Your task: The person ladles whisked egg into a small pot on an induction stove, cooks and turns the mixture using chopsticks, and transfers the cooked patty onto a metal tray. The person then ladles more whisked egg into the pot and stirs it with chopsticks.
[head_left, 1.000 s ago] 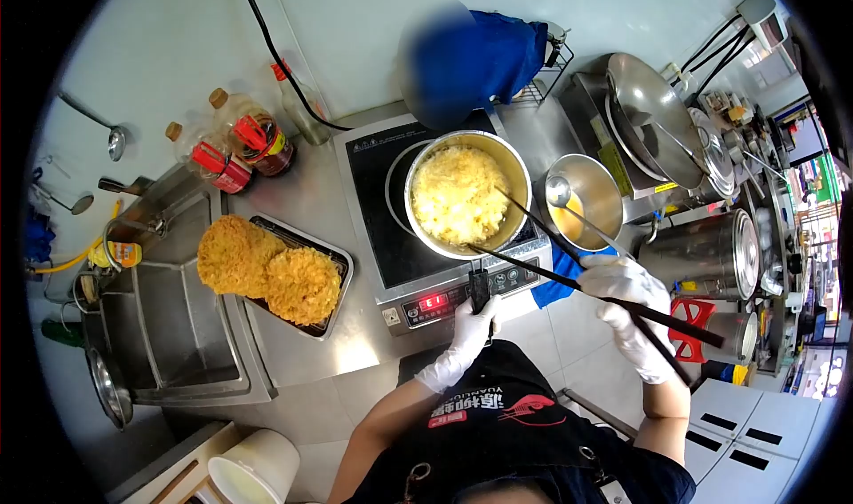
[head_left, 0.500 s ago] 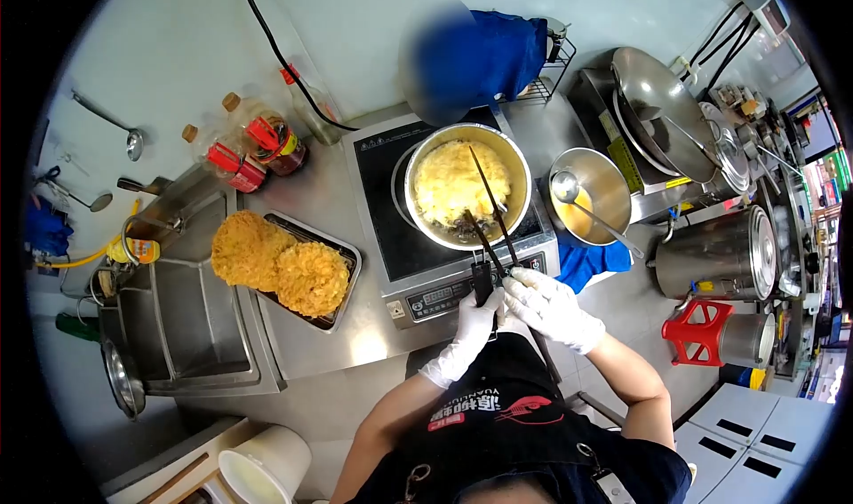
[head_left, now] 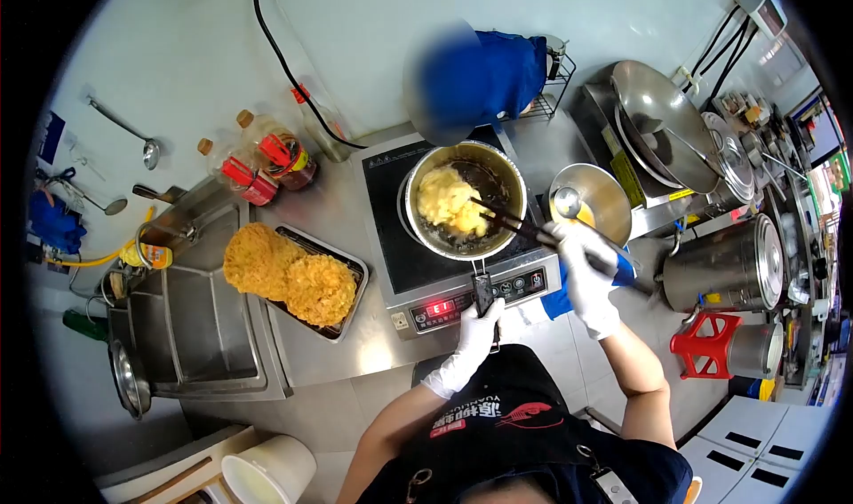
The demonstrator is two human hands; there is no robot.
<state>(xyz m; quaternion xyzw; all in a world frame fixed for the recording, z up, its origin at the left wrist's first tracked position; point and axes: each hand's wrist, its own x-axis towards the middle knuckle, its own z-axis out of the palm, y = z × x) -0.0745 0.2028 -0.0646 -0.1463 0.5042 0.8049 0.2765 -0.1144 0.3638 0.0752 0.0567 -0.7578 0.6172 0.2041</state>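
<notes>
Okay, head view: gloved left hand (head_left: 478, 328) curled closed around the black handle (head_left: 482, 293) of the pot (head_left: 516, 184), which sits on the induction cooktop (head_left: 378, 246). Gloved right hand (head_left: 588, 282) also closed, gripping dark chopsticks (head_left: 515, 223); exact finger placement blurred. Chopstick tips touch the pale yellow clumped food (head_left: 447, 200), which lies inside the pot toward its left side, dark liquid showing around it. Red display (head_left: 439, 309) lit on cooktop front. Right of cooktop: steel pan (head_left: 613, 189) with ladle (head_left: 566, 203) and some yellow liquid in it, blue cloth (head_left: 557, 304) nearby. Left: tray (head_left: 362, 282) with two golden fried rounds side by side, left one overhanging the edge. Sink (head_left: 209, 322) beyond tray, bottles (head_left: 251, 184) by the wall. Wok (head_left: 662, 104) far right, spoon-like utensil inside.
</notes>
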